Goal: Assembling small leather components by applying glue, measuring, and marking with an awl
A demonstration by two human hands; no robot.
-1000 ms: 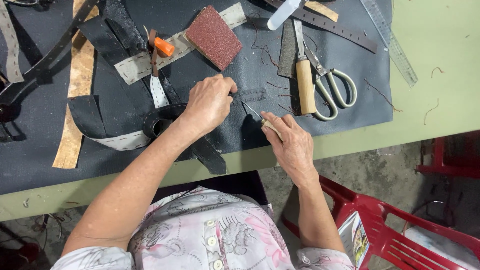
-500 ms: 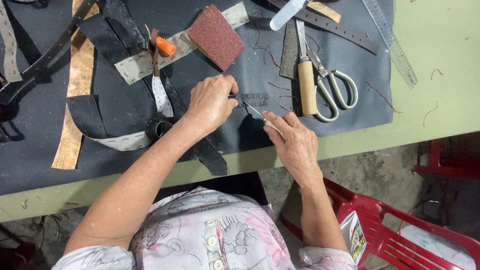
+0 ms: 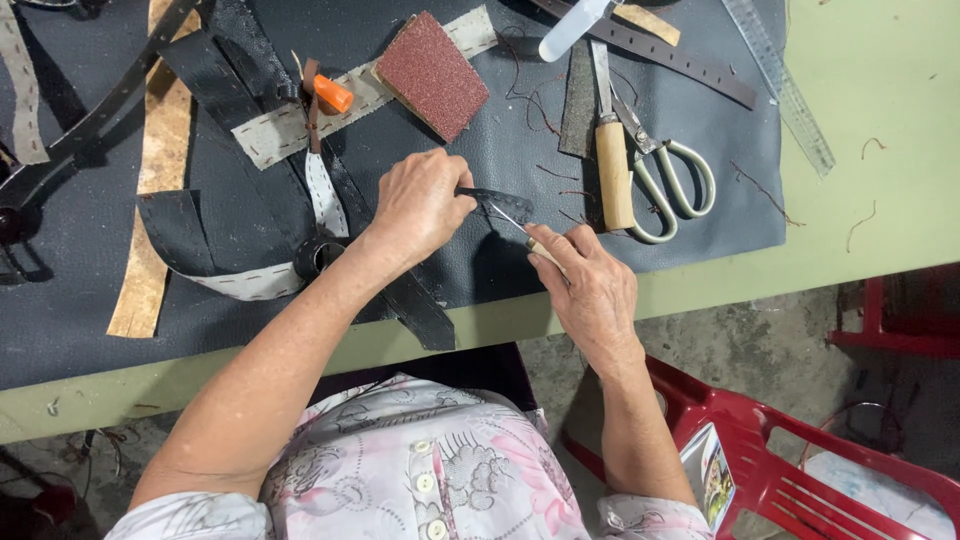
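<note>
My left hand (image 3: 420,205) pinches a small dark leather piece (image 3: 503,203) and lifts it slightly off the dark mat (image 3: 480,270). A small knife (image 3: 522,230) with a thin metal blade and pale handle is gripped in my right hand (image 3: 590,290). Its blade tip touches the leather piece. Both hands sit near the front edge of the green table (image 3: 880,190), a few centimetres apart.
Beyond the hands lie scissors (image 3: 660,170), a wooden-handled tool (image 3: 610,150), a reddish sanding block (image 3: 432,72), an orange-tipped tool (image 3: 330,92), a punched black strap (image 3: 650,50), a clear ruler (image 3: 780,80) and several black and tan leather strips (image 3: 150,200). A red plastic chair (image 3: 780,460) stands at my right.
My right hand has moved slightly left and closer, bringing the knife blade up against the leather piece. My left hand has kept its pinch on the piece.
</note>
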